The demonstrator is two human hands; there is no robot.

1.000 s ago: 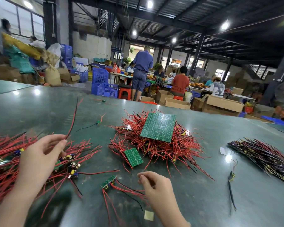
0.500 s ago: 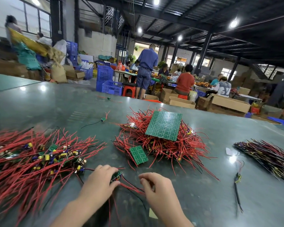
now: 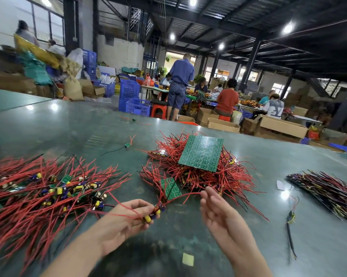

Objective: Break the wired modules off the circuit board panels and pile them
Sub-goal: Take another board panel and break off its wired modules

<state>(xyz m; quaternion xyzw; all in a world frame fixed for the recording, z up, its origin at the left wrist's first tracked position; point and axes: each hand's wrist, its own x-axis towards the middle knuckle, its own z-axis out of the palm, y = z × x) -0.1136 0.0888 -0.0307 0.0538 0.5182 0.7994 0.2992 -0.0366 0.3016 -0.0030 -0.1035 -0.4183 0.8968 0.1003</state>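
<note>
Since 0.5 s ago L hand [image 3: 120,220] has lifted the module [image 3: 153,213] off the surface [image 3: 78,132], grip pinching it, R hand [image 3: 218,208] loose w/ a red wire at its fingertips, pile [image 3: 48,192] toward the left edge, nearer L.

I am seeing a small wired module [image 3: 154,213], with yellow and blue parts and red leads, being pinched above the surface. A large green panel [image 3: 201,153] is lying tilted atop a heap of red-wired panels [image 3: 204,176], a smaller green panel [image 3: 170,188] leaning at its near edge. The pile of broken-off modules [image 3: 44,192] is spreading at left.
</note>
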